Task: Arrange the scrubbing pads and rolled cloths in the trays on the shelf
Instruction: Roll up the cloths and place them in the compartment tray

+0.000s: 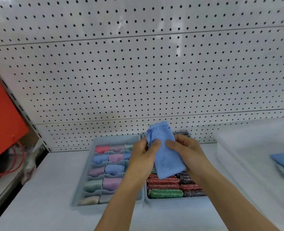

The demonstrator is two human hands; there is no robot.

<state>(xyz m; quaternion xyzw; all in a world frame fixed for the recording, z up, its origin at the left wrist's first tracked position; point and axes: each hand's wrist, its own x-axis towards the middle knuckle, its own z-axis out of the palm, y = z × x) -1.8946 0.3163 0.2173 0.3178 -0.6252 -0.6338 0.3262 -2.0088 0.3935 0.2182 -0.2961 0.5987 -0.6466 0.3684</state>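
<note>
While you hold the blue cloth at frame center above the trays, your left hand pinches its left edge, thumb on front, and your right hand grips its right side, thumb pressed on the fabric. The cloth hangs partly unrolled, tilted. Below left, the divided tray holds rolled cloths in pink, blue, purple, green. Below right, the second tray holds red, green and dark glittery scrubbing pads. Both sit on the white shelf. At right edge, a clear bin holds another blue cloth piece. Pegboard fills upper frame.
</note>
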